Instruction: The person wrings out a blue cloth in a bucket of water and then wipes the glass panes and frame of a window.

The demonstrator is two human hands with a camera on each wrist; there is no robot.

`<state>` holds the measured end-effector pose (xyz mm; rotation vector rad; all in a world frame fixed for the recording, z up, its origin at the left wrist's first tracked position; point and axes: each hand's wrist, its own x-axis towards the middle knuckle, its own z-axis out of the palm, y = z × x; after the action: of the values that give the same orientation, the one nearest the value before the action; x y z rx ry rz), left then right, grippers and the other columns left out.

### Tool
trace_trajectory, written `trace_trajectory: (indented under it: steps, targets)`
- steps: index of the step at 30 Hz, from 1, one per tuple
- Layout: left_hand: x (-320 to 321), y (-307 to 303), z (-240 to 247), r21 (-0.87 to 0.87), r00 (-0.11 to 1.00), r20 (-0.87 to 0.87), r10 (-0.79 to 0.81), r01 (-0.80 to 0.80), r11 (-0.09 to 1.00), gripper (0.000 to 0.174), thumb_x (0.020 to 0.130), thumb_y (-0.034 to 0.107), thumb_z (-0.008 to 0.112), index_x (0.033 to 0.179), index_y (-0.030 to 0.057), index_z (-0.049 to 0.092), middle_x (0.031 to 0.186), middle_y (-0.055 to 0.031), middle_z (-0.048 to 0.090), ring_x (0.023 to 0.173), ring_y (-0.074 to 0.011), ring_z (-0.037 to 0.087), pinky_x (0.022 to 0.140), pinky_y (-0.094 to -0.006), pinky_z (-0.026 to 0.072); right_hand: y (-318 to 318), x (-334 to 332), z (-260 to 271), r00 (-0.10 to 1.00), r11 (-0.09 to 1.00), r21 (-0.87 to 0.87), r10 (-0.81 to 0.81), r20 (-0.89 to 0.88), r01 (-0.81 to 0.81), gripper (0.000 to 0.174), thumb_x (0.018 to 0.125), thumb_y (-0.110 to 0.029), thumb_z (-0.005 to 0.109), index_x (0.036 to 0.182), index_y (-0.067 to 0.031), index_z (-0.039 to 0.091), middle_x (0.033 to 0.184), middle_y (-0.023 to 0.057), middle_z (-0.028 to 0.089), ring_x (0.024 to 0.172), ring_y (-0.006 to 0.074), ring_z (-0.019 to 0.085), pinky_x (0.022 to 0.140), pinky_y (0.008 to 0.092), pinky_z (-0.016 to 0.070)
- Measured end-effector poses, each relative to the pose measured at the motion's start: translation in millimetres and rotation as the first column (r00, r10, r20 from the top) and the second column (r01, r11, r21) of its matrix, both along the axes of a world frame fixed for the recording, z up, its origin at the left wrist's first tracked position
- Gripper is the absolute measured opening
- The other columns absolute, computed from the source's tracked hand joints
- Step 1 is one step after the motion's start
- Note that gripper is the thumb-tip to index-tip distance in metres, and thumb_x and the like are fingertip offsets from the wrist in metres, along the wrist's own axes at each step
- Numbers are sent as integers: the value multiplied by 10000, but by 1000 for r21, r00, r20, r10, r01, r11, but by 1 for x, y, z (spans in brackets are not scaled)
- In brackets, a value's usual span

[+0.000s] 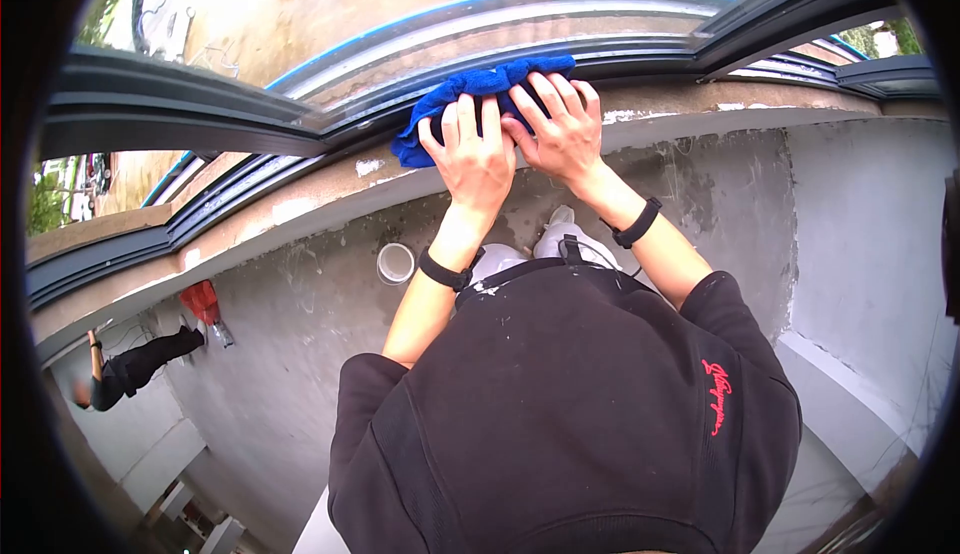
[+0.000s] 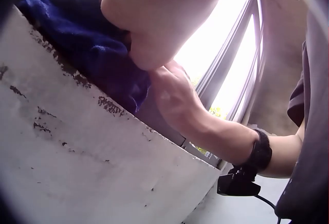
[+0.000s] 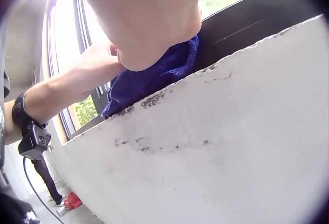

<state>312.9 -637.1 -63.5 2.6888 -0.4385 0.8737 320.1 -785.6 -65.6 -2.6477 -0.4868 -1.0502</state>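
Note:
A blue cloth [image 1: 480,82] lies bunched along the inner sill, against the dark window frame [image 1: 640,66]. My left hand [image 1: 472,159] holds its nearer part, fingers spread and bent over the fabric. Close beside it, my right hand [image 1: 562,129] grips the cloth too, its thumb near the left hand's fingers. The cloth [image 2: 87,44] drapes to the sill's chipped edge in the left wrist view. From the right wrist, part of the cloth [image 3: 154,80] shows beneath the hand; the fingertips are hidden there.
Grey window sashes [image 1: 180,104] slant inward on either side. Below the sill is a pale wall [image 2: 92,157] with flaking paint. A white bucket [image 1: 396,264] stands on the concrete floor. Farther left are a red bag [image 1: 201,300] and another person [image 1: 140,366].

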Motion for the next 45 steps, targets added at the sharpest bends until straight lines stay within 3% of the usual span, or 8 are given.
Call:
trace_trajectory:
  steps: [11,18,23,27,33,39,42,45]
  targets:
    - [13,-136,-10,-9,977,28,-210,210,978,422,892,294,677,1257,84,655,1248,-124,577,1187,-275,518,1071,-562,285,-136,-10,-11,983,982,43,-182,9,181,476,923,-509,576,1179,-121,677,1242,99,624,1204,275,555,1027,483,337]
    - [9,-209,-10,-47,956,-8,-293,292,955,485,945,310,600,1358,57,592,1354,-152,541,1269,-300,477,1097,-561,264,-209,-18,-10,980,975,97,-199,-30,201,568,887,-559,610,1205,-95,682,1285,124,640,1214,282,570,1038,484,341]
    - [7,-210,-12,-130,937,-35,-347,340,931,501,991,309,493,1403,32,560,1398,-179,528,1294,-339,465,1123,-556,258,-208,-20,-13,996,959,270,-71,-55,84,708,930,-588,550,1232,46,644,1306,268,605,1242,411,547,1043,487,400]
    - [9,-207,-7,-138,921,-35,-387,379,915,507,1016,310,452,1418,15,544,1440,-190,513,1326,-350,452,1142,-533,267,-194,-16,-24,995,914,405,19,-99,23,850,964,-645,464,1345,112,533,1417,360,481,1327,497,466,1108,537,352]
    - [16,-211,21,-118,905,-12,-425,420,900,549,1027,379,407,1429,32,543,1488,-177,480,1345,-342,437,1141,-523,263,-182,-16,4,981,676,728,193,-30,-111,1061,942,-756,384,1454,172,340,1496,395,362,1411,511,372,1153,481,337]
    - [25,-222,64,-50,895,33,-445,446,894,602,1020,483,363,1410,79,581,1531,-146,448,1363,-325,423,1146,-483,264,-184,-20,21,955,526,845,288,-72,-95,1163,906,-821,333,1465,197,277,1493,398,366,1389,479,427,1120,451,384]
    - [27,-219,79,-76,881,35,-471,473,878,678,1023,560,301,1401,78,590,1534,-147,445,1369,-322,417,1153,-474,253,-177,-24,36,923,397,916,371,-106,-54,1228,878,-860,301,1472,212,234,1500,413,340,1448,485,324,1166,459,315]
    - [33,-222,100,-100,864,94,-495,503,859,803,993,679,243,1374,75,612,1508,-150,466,1346,-330,424,1154,-485,240,-176,-17,43,964,467,873,266,11,-139,1255,870,-870,304,1466,231,217,1487,417,357,1240,383,587,1032,407,460]
